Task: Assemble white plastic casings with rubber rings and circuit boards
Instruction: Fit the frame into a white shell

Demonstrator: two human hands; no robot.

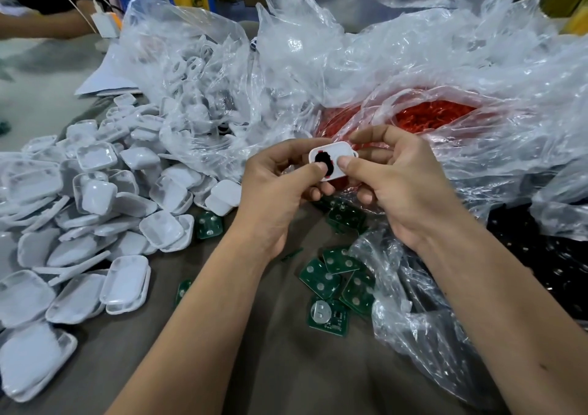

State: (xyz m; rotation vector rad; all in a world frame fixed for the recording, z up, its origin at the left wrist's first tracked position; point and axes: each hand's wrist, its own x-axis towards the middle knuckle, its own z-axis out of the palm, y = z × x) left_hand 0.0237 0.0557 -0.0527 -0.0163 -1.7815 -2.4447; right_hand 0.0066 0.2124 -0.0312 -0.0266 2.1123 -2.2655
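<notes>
- Two bare forearms are reaching up from the bottom edge over a brown-grey cloth-covered table (270,351).
- Green square circuit boards (331,284) are lying scattered on the cloth just below the hands, some beside a crumpled clear plastic bag (413,303).
- Both hands are holding one small white rounded-rectangle plastic casing (334,156) above the table, open side facing the camera.
- Left hand (276,191) is gripping the casing's left end, its fingers curling underneath and its thumb pressing on a black round rubber piece (323,161) sitting inside the casing.
- Right hand (397,179) is pinching the casing's right end, thumb on top, index finger arching over the far edge.
- Red rubber rings (429,117) are filling an open clear bag just behind the hands.
- White plastic casing halves (95,223) are sprawling in a large pile at the left.
- Another clear bag of white parts (191,74) is slumping behind that pile.
</notes>
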